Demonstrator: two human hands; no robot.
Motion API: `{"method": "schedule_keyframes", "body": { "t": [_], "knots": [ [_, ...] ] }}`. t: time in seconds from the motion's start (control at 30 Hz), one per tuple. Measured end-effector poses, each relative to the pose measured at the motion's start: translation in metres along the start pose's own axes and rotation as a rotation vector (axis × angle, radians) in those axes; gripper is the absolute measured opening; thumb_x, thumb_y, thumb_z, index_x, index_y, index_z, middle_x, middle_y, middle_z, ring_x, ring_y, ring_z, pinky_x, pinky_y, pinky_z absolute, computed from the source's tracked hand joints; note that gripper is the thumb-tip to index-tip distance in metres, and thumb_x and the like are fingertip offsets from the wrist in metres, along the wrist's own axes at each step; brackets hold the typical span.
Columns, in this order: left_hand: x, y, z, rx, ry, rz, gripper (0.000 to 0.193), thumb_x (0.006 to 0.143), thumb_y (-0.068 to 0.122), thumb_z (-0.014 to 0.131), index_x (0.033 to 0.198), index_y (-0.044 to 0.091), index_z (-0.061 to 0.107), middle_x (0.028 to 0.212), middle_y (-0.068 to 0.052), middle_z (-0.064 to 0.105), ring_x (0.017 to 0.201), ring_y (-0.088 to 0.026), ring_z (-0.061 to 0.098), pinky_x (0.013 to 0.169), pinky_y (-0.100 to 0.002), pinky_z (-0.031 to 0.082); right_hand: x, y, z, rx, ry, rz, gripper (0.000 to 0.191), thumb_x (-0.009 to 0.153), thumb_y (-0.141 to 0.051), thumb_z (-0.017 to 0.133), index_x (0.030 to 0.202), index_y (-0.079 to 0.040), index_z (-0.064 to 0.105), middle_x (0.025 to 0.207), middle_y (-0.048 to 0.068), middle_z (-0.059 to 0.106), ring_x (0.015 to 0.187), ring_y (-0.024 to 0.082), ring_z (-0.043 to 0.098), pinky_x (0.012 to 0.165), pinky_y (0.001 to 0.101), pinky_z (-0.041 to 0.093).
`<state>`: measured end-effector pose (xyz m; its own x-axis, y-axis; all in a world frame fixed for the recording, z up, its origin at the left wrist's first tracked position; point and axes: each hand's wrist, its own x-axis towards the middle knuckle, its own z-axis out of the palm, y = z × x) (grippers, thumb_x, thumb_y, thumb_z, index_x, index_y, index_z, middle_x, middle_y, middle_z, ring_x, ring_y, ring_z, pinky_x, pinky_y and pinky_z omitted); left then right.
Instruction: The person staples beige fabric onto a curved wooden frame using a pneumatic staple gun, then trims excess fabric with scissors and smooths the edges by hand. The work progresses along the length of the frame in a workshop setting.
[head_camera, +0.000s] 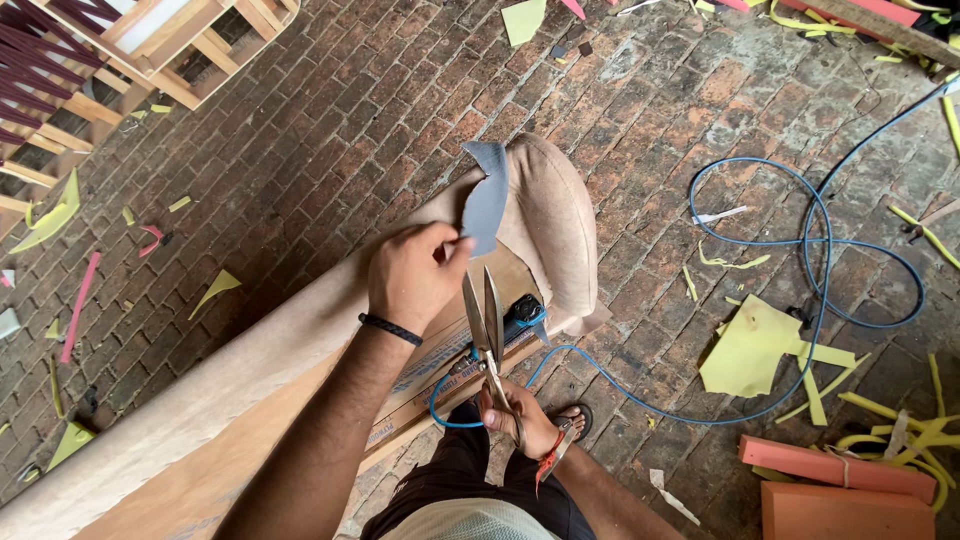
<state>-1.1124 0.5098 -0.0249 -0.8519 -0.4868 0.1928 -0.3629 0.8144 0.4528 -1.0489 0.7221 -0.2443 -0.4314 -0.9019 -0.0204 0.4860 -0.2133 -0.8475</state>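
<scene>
Right at the centre, a flap of grey fabric (487, 205) stands pulled up off the rounded end of a tan upholstered arm piece (545, 220), which runs from the middle of the scene down to the near left. The left hand (412, 272) has its fingers pinched together on the lower edge of that flap, holding it taut. Just below it, one pair of long-bladed shears (483, 318) points up toward the fabric, blades slightly parted, the tips just short of the pinch. The right hand (512, 412) is closed around the shear handles, near the person's knee.

The risk here, as I read it: those blade tips sit very close to the left fingers, so a hurried snip could nick them. And if the flap goes slack, the cut could wander into the tan covering beneath.

Moving outward: one dark tool with a blue trim (520, 312) lies on the board beside the arm piece, and one blue hose (815, 250) loops across the brick floor (350, 110) to the right. Two orange foam blocks (835, 470) sit at near right, a large yellow foam offcut (750, 345) beside them, with yellow strips scattered too many to count. One wooden frame (150, 50) stands far left.
</scene>
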Motion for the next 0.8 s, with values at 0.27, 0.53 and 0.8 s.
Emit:
{"method": "schedule_keyframes", "body": {
  "t": [0.27,0.53,0.8],
  "knots": [
    [-0.008,0.0,0.009,-0.117,-0.053,-0.133,0.019,0.092,0.028,0.072,0.088,0.01,0.075,0.074,-0.008,0.076,0.061,-0.024,0.072,0.055,-0.038,0.053,0.048,-0.01,-0.005,-0.007,0.06,-0.091,0.038,0.089,-0.039,0.078,0.088,-0.011,0.052,0.076,-0.003,0.052,0.069,0.01,0.05,0.061,0.0266,0.042],
    [-0.008,0.0,0.011,-0.12,-0.044,-0.114,0.019,0.094,0.026,0.071,0.088,0.009,0.075,0.072,-0.01,0.073,0.063,-0.028,0.071,0.059,-0.04,0.053,0.051,-0.036,0.013,-0.067,0.252,0.0,0.037,0.087,-0.034,0.082,0.076,-0.009,0.057,0.06,-0.001,0.053,0.045,0.01,0.05,0.04,0.0257,0.041],
    [-0.01,0.003,0.009,-0.188,-0.07,-0.103,0.013,0.091,0.023,0.072,0.088,0.011,0.075,0.073,-0.008,0.075,0.061,-0.022,0.072,0.056,-0.037,0.055,0.071,-0.077,0.01,-0.054,0.277,-0.007,0.04,0.088,-0.031,0.084,0.073,-0.008,0.055,0.058,0.0,0.053,0.044,0.008,0.051,0.039,0.0249,0.04]
  ]
}}
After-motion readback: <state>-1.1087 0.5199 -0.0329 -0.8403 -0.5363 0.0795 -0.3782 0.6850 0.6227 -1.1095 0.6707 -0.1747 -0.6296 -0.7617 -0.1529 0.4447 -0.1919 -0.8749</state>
